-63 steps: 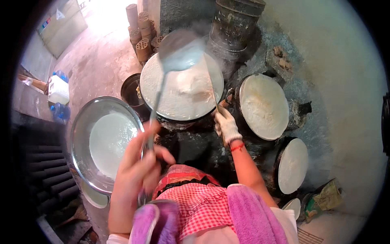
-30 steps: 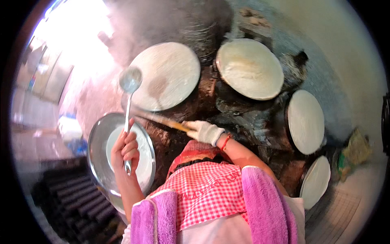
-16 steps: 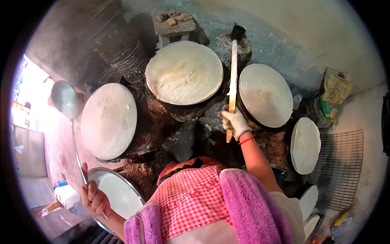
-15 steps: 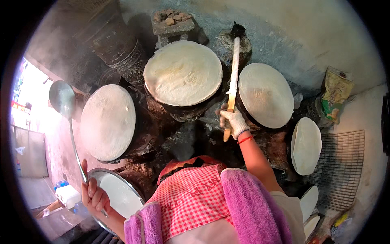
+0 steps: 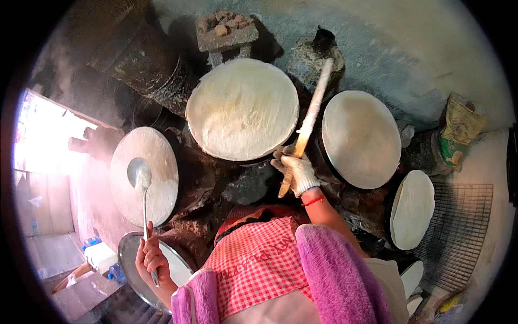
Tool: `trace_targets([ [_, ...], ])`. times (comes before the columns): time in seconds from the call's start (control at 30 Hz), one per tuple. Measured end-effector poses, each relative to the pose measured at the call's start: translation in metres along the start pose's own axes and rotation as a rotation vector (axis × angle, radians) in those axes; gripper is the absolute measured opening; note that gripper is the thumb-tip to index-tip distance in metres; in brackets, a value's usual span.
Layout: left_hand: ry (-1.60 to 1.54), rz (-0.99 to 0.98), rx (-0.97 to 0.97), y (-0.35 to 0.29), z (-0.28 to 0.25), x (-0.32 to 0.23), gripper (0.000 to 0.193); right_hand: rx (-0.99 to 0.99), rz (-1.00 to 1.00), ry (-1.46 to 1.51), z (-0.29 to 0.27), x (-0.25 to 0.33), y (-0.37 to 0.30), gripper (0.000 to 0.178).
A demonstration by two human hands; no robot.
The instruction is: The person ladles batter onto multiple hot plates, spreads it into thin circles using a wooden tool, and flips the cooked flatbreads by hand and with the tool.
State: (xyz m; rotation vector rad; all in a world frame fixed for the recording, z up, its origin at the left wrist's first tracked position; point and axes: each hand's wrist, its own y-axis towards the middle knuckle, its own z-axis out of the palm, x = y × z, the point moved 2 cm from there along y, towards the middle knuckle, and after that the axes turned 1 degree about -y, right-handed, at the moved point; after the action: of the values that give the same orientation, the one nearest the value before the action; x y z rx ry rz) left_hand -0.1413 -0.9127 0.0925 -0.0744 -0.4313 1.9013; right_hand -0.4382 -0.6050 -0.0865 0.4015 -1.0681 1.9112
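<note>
My left hand point(image 5: 152, 257) grips the handle of a long metal ladle point(image 5: 144, 208). Its bowl lies over the middle of the white round cloth-like top point(image 5: 162, 197) at left; whether it touches is unclear. Below that sits a wide metal basin point(image 5: 125, 265) holding white liquid. In a white work glove, my right hand point(image 5: 300, 174) is closed around a long flat wooden stick point(image 5: 314, 105), coated white along its upper part. The stick slants between a large cream-white round top point(image 5: 243, 108) in the middle and another round top point(image 5: 361, 137) to its right.
Further right stands a smaller round top with a thin white sheet point(image 5: 413, 210), beside a wire rack point(image 5: 458, 232). Steam drifts at left. A stone-topped stand point(image 5: 226, 36), a dark drum point(image 5: 145, 67) and a black pipe point(image 5: 324, 40) line the back; a sack point(image 5: 458, 132) leans at right.
My left hand has brought the ladle from beyond the left round top to over its middle. My right hand and the stick have shifted slightly toward me, and the view has shifted a little.
</note>
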Motion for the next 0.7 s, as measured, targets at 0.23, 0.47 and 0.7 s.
trace_targets([
  [0.23,0.014,0.031,-0.004,0.005,-0.001,-0.020,0.052,-0.199,-0.175,-0.085,0.005,0.066,0.039,0.019],
  [0.47,0.025,0.015,-0.019,0.009,-0.008,-0.030,0.053,-0.235,-0.233,-0.223,0.000,0.115,0.102,0.025],
  [0.7,0.019,0.162,-0.062,-0.001,0.004,-0.003,0.052,-0.177,-0.239,-0.476,0.038,0.159,0.188,0.033],
])
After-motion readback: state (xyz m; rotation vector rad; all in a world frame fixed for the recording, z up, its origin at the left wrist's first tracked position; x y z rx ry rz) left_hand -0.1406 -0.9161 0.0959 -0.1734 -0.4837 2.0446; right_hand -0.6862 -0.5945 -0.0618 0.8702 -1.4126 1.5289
